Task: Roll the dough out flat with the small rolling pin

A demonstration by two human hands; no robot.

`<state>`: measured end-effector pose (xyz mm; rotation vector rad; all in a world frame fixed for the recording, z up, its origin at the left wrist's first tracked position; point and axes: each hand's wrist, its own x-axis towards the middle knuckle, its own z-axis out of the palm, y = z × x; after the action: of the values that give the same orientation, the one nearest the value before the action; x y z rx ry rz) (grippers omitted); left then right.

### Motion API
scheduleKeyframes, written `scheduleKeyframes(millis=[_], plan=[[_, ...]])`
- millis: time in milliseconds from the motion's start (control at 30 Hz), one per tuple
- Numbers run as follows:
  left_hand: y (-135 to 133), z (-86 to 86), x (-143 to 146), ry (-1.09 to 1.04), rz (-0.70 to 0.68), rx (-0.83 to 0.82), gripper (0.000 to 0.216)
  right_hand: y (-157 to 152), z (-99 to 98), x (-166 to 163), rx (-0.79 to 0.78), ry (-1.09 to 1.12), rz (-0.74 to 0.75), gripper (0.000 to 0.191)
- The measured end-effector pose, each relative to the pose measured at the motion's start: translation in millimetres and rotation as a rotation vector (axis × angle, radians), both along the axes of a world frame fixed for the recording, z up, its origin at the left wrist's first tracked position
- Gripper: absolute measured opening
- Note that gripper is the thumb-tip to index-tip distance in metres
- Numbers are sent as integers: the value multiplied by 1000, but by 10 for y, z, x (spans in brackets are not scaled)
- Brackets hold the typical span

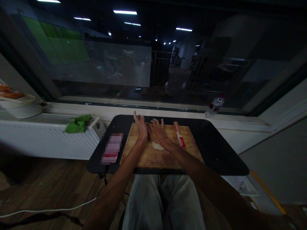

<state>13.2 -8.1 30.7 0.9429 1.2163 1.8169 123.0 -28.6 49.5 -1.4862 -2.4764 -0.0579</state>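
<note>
A pale, flat piece of dough (157,146) lies on the wooden cutting board (165,161), partly covered by my right hand (157,131). That hand is open, fingers spread and pointing away from me, its heel over the dough. Close beside it, my left hand (142,128) is also open, tilted on its edge with the fingers stretched up and whitish at the tips. Whether either palm presses on dough underneath is hidden. To the right of my hands, a sausage-shaped stick (179,134) with a red and white label rests on the board.
The board sits on a black table (216,153). A blurred-out, phone-like pinkish object (112,148) lies left of it. A green cloth (78,124) hangs on the radiator (48,135). A plastic bottle (214,107) stands on the windowsill. A white cable (59,209) crosses the floor.
</note>
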Motion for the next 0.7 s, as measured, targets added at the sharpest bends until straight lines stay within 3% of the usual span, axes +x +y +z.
scheduleKeyframes(millis=[167, 233, 333, 400, 467, 567, 700], plan=[[35, -144, 21, 52, 65, 77, 73, 35, -37, 43, 3, 174, 17, 50], [53, -213, 13, 79, 98, 87, 70, 91, -34, 84, -21, 365, 30, 44], [85, -290, 6, 96, 122, 86, 69, 167, 58, 154, -76, 821, 43, 35], [95, -308, 7, 79, 120, 77, 70, 163, 178, 195, -208, 1176, -18, 40], [82, -294, 9, 73, 120, 68, 68, 97, 308, 215, -490, 1451, -92, 51], [19, -225, 8, 119, 136, 51, 60, -74, 427, 188, -879, 1621, -61, 56], [-71, -139, -9, 148, 124, 20, 52, -276, 361, 101, -1000, 1709, -85, 50]])
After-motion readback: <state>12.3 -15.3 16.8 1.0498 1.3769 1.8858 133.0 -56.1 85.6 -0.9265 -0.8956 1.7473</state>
